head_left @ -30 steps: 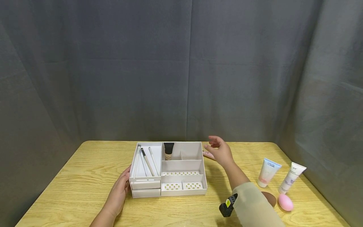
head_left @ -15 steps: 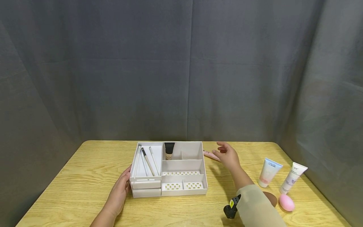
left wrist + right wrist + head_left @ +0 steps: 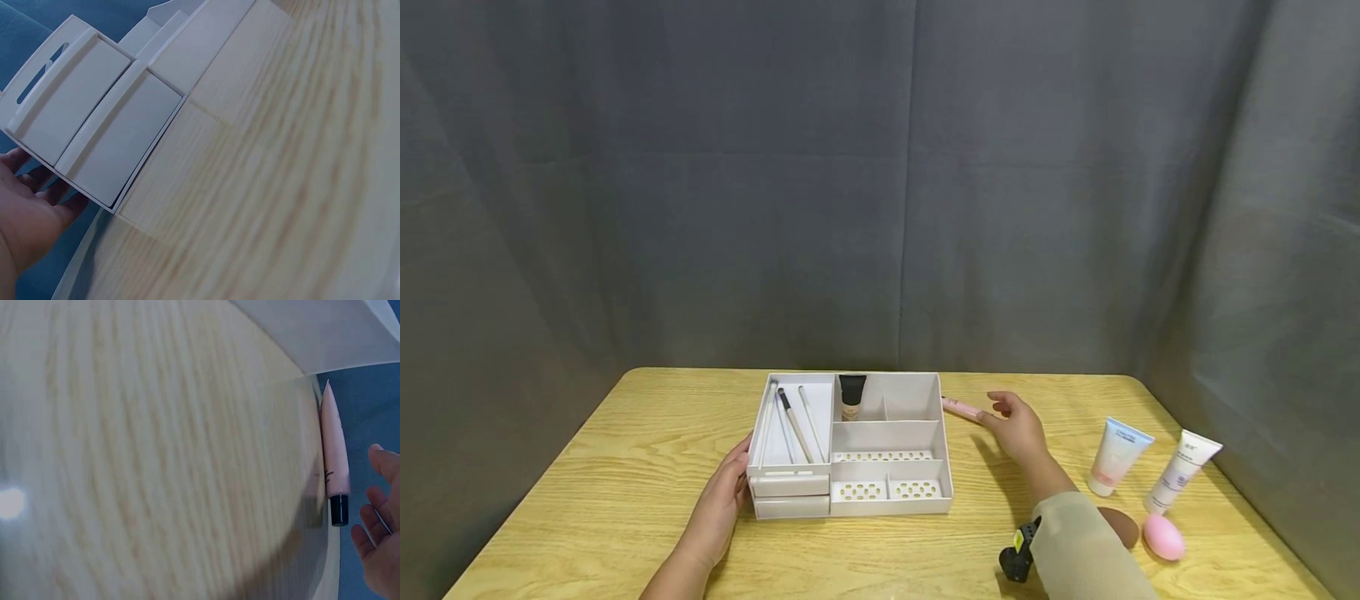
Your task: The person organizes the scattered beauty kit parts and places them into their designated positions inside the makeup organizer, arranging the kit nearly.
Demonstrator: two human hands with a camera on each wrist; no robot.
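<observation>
A white desktop organizer (image 3: 891, 429) sits on the table, with two drawers on its front left. My left hand (image 3: 718, 504) rests against the organizer's left side; in the left wrist view the left hand's fingers (image 3: 53, 190) touch the wall beside the drawers, tips partly hidden. Farther right lies a pink squeeze tube (image 3: 961, 409) with a black cap, close to the organizer's right side. My right hand (image 3: 1018, 429) is beside the capped end of the tube, fingers spread. In the right wrist view a gap shows between the right hand (image 3: 381, 525) and the pink tube (image 3: 336, 450).
Several makeup brushes (image 3: 797, 425) lie in the organizer's left tray. A black-capped foundation tube (image 3: 852, 393) stands in a back compartment. At right are a blue-white tube (image 3: 1118, 457), a white tube (image 3: 1182, 471), a pink egg-shaped sponge (image 3: 1164, 537) and a brown rounded object (image 3: 1122, 527).
My right hand has moved right and toward me, from above the pink tube to beside its capped end, so more of the tube shows. My left hand has stayed at the organizer.
</observation>
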